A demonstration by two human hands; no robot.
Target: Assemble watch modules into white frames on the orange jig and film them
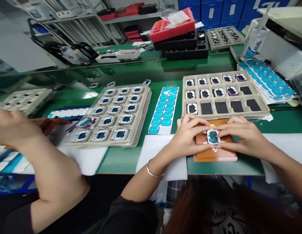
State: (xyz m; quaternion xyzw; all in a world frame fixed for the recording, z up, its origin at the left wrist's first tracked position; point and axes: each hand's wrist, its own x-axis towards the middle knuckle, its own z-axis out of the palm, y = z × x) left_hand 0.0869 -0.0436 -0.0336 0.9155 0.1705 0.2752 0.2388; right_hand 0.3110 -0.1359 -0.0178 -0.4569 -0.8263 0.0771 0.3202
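White-rimmed part (213, 137), left hand (187, 136) and right hand (246, 136) holding it

the tabletop (119, 161) looks glossy, the orange plate (215, 156) smooth, the bracelet (153, 175) shiny metal.

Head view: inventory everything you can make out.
Frame part: one, white and green, between both hands
Fixture: one, orange, beneath it
Part tray: one, beige, beyond hands
Other trays: several, beige, left and back
Sticker sheet: one, blue and white, centre
Sticker pile: one, blue, right
Bottle: one, clear, back right
Red tray: one, red, back centre
Black trays: at least two, black, beneath it
Bins: several, blue, top right
Bench: one, green, under trays
Co-worker's arm: one, dark-sleeved, left edge
Left hand: one, bare, left of part
Right hand: one, bare, right of part
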